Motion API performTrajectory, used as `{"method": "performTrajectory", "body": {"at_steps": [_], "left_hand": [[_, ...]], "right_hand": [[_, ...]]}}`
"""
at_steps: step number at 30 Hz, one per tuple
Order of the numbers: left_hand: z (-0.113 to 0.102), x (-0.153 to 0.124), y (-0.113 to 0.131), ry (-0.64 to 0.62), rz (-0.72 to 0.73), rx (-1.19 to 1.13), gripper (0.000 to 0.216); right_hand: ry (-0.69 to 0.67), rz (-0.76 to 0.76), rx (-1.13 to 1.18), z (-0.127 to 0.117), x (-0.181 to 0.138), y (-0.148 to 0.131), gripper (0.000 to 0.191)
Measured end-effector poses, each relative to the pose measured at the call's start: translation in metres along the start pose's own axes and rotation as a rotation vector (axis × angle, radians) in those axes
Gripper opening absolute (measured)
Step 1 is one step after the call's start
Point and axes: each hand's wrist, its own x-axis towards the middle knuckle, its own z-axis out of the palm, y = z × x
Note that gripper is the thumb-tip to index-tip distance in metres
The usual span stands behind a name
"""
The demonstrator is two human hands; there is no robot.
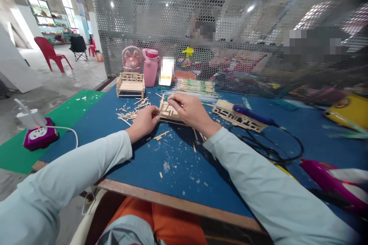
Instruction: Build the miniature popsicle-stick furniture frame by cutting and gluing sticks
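Observation:
A miniature wooden bench (170,113), built from thin sticks, rests on the blue tabletop between my hands. My left hand (145,121) is closed, its fingertips pinched at the bench's left end. Over the bench's top, my right hand (191,110) is closed in a pinch; whatever lies between its fingertips is too small to make out. Part of the bench is hidden behind my right hand. Loose stick pieces (132,113) lie scattered beside my left hand. A similar finished-looking miniature bench (130,85) stands farther back on the left.
A blue-handled tool (253,115) with a black cord rests on a stick-built lattice piece (225,111). Behind stand a pink bottle (150,68), a lit phone (166,71) and bundled sticks (195,85), before a perforated metal screen (161,15). Purple power strips (40,134) flank the table.

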Motion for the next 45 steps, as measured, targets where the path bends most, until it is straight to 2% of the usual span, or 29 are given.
{"method": "performTrajectory", "body": {"at_steps": [16, 18, 21, 25, 30, 35, 38, 40, 42, 44, 45], "left_hand": [[0.0, -0.001, 0.003, -0.014, -0.015, -0.034, 0.019], [-0.002, -0.002, 0.005, 0.027, -0.037, -0.038, 0.021], [-0.008, -0.008, 0.011, 0.169, -0.043, -0.064, 0.023], [-0.013, -0.018, 0.02, 0.249, 0.054, -0.169, 0.021], [-0.015, -0.026, 0.028, 0.191, 0.223, -0.183, 0.023], [-0.02, -0.032, 0.034, 0.104, 0.211, -0.129, 0.034], [-0.024, -0.035, 0.037, 0.055, 0.245, -0.143, 0.032], [-0.025, -0.036, 0.039, 0.028, 0.276, -0.149, 0.032], [-0.025, -0.037, 0.04, 0.008, 0.293, -0.161, 0.032], [-0.023, -0.038, 0.041, -0.003, 0.294, -0.176, 0.032], [-0.023, -0.038, 0.042, -0.008, 0.295, -0.181, 0.033]], "right_hand": [[-0.008, -0.012, -0.003, 0.001, -0.001, 0.003, 0.019], [-0.003, -0.017, 0.007, 0.002, -0.001, 0.004, 0.019], [0.007, -0.042, 0.015, 0.002, -0.001, 0.005, 0.019], [0.066, -0.101, 0.015, -0.001, -0.002, 0.002, 0.019], [0.125, -0.182, 0.054, -0.007, -0.013, -0.016, 0.018], [0.148, -0.132, 0.102, -0.003, -0.028, -0.035, 0.018], [0.083, -0.033, 0.139, -0.012, -0.039, -0.034, 0.019], [-0.022, 0.144, 0.073, -0.029, -0.051, -0.024, 0.03], [-0.155, 0.395, -0.166, -0.052, -0.066, -0.007, 0.026], [-0.429, 0.651, -0.524, -0.071, -0.081, 0.013, 0.025], [-0.501, 0.706, -0.563, -0.078, -0.088, 0.022, 0.023]]}}
